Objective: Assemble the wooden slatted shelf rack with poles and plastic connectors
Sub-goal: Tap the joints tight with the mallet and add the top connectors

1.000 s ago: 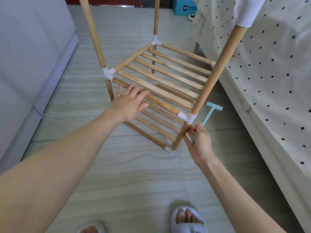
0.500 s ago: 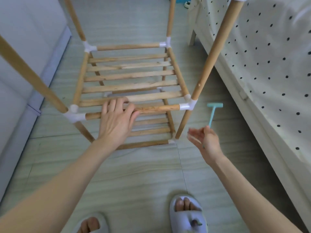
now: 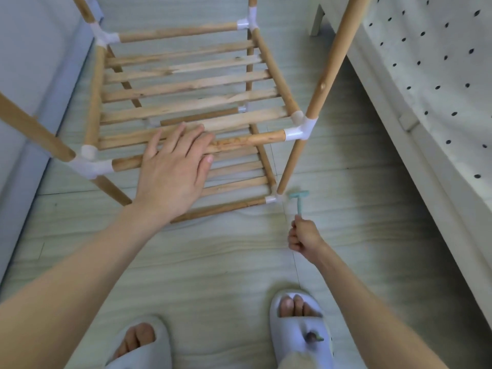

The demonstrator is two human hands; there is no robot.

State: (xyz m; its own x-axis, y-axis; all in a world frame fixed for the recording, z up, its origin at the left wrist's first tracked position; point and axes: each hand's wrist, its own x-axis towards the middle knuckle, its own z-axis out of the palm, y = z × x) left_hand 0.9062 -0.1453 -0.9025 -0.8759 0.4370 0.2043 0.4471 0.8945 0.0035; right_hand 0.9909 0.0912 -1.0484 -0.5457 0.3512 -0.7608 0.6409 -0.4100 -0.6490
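Observation:
The wooden slatted shelf rack (image 3: pixel 186 83) stands on the floor in front of me, with poles joined by white plastic connectors (image 3: pixel 300 129). My left hand (image 3: pixel 173 169) rests flat, fingers straight, on the front rail and nearest slat of the upper shelf. Lower right, my right hand (image 3: pixel 303 237) grips the handle of a small teal hammer (image 3: pixel 299 201). The hammer's head sits just beside the white connector (image 3: pixel 271 199) at the rack's front right foot. An upright pole (image 3: pixel 327 75) rises from the front right corner out of the top of the view.
A bed with a dotted white cover (image 3: pixel 439 83) runs along the right, close to the rack. A grey wall or cabinet (image 3: pixel 32 62) stands on the left. My two feet in pale slippers (image 3: pixel 298 328) are on the tiled floor below.
The rack has swung square to me and looks closer. My right hand closed on the teal hammer and carried it down to the front right foot. My left hand stayed on the front rail.

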